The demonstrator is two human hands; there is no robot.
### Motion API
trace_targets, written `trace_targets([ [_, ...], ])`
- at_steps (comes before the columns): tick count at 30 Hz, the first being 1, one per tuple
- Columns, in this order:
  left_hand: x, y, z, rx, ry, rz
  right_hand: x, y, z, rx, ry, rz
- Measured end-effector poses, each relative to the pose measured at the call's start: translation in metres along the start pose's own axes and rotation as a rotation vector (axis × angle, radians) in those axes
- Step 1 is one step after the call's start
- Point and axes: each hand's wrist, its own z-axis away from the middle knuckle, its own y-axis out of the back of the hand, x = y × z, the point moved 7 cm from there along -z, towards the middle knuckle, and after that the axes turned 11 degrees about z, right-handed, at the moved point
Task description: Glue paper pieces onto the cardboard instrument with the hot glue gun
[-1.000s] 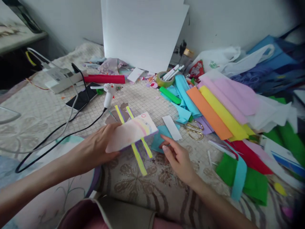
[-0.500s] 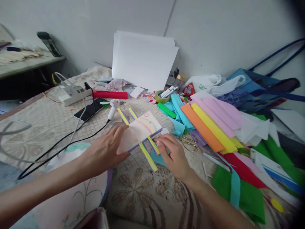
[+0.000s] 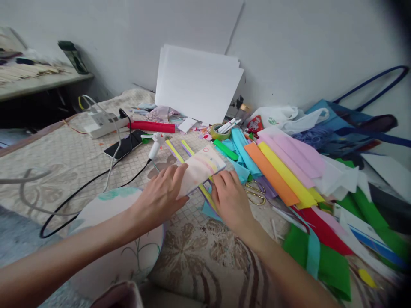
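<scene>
A pale pink rectangular panel [image 3: 203, 164] with a faint coloured drawing and a purple edge is in the middle of the head view. Two yellow-and-purple strips [image 3: 175, 150] run beneath it and stick out on both sides. My left hand [image 3: 165, 188] grips the panel's left end, thumb at the near edge and fingers over the top. At the near right edge, my right hand [image 3: 231, 194] has its fingers closed round the panel's edge and a strip end; its fingertips are partly hidden. Just beyond my left hand lies a white glue gun [image 3: 156, 146].
Left of the glue gun are a phone [image 3: 123, 144] and a power strip [image 3: 107, 124] with trailing cables. A round painted panel [image 3: 122, 239] sits under my left forearm. On the right lie gold scissors [image 3: 256, 194], coloured paper rolls [image 3: 272, 173] and a roll of tape [image 3: 220, 131].
My right hand has closed in on the panel's near edge, covering more of the strip ends. The view has shifted slightly, and the panel with my left hand appears a little further right.
</scene>
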Motion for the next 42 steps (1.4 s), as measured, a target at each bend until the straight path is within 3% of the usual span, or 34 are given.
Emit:
trace_targets([
  [3, -0.001, -0.002, -0.005, -0.03, 0.02, -0.008, 0.009, -0.006, -0.001, 0.004, 0.023, -0.113],
  [7, -0.007, -0.004, -0.013, -0.07, 0.091, 0.0, 0.029, -0.017, 0.002, 0.036, -0.077, -0.341],
  [13, -0.012, -0.012, -0.028, -0.127, 0.173, 0.036, 0.046, -0.043, -0.001, 0.009, -0.185, -0.434],
  [16, -0.023, -0.017, -0.035, -0.191, 0.215, 0.209, 0.055, -0.054, -0.009, 0.017, -0.157, -0.437],
  [20, -0.057, -0.027, -0.041, -0.261, 0.342, 0.656, 0.07, -0.067, -0.024, 0.01, -0.11, -0.476],
  [25, -0.096, -0.039, -0.038, -0.299, 0.478, 0.828, 0.083, -0.083, -0.045, -0.032, -0.07, -0.544],
  [32, -0.103, -0.054, -0.031, -0.326, 0.486, 1.034, 0.091, -0.105, -0.072, -0.07, -0.034, -0.553],
  [37, -0.113, -0.066, -0.038, -0.257, 0.427, 0.955, 0.092, -0.113, -0.075, -0.097, -0.031, -0.518],
  [42, -0.13, -0.044, -0.045, 0.001, 0.395, 0.678, 0.095, -0.12, -0.066, -0.109, -0.031, -0.491],
])
